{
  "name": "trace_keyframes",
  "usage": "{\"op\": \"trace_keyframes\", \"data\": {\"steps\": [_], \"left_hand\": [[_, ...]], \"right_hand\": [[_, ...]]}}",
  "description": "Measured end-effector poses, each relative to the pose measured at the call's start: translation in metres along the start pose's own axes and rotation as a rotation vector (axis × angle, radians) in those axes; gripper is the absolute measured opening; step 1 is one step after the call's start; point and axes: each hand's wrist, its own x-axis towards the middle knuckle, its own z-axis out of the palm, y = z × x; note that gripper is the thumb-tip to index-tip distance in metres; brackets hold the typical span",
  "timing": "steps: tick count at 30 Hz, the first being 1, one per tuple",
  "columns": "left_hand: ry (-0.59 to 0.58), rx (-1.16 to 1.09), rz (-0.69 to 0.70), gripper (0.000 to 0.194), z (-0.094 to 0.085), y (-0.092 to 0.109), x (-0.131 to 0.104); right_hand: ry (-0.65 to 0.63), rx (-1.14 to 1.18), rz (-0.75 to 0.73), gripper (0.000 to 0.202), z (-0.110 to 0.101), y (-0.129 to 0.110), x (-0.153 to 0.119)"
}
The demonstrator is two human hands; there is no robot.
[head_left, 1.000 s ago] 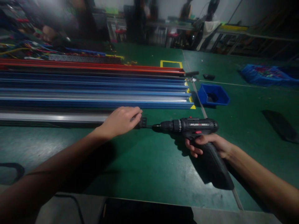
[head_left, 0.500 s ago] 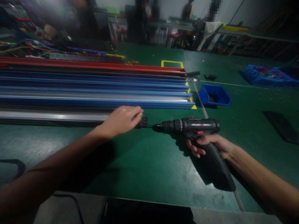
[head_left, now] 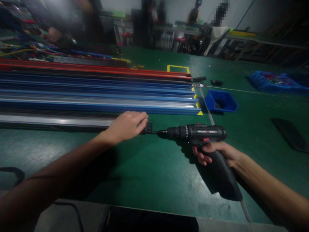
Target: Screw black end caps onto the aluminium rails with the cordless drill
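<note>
My right hand [head_left: 210,153] is wrapped round the grip of a black cordless drill [head_left: 202,131], which lies level and points left. Its long thin bit [head_left: 154,132] reaches the black end piece [head_left: 149,127] of a long black and silver metal profile [head_left: 60,120]. Over that end of the profile, my left hand [head_left: 129,125] is closed, fingers curled down on it. The hand hides part of the end piece, and I cannot make out exactly where the bit tip meets it.
Several blue profiles [head_left: 101,98] and red ones [head_left: 96,68] lie parallel behind. A blue bin [head_left: 220,101] with dark parts stands right of their ends. At the far right are a dark flat object [head_left: 289,133] and a blue bag-lined tray [head_left: 272,82]. People are across the table.
Both hands keep nearly the same place, the left on the profile, the right on the drill. A small light shows below the drill's body now. The view has shifted slightly.
</note>
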Motion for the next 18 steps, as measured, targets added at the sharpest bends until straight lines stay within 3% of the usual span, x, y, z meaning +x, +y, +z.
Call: {"op": "trace_keyframes", "data": {"steps": [18], "left_hand": [[0.015, 0.063, 0.023, 0.031, 0.0025, -0.0013, -0.0006]], "right_hand": [[-0.006, -0.023, 0.004, 0.020, -0.0015, -0.0001, -0.0003]]}}
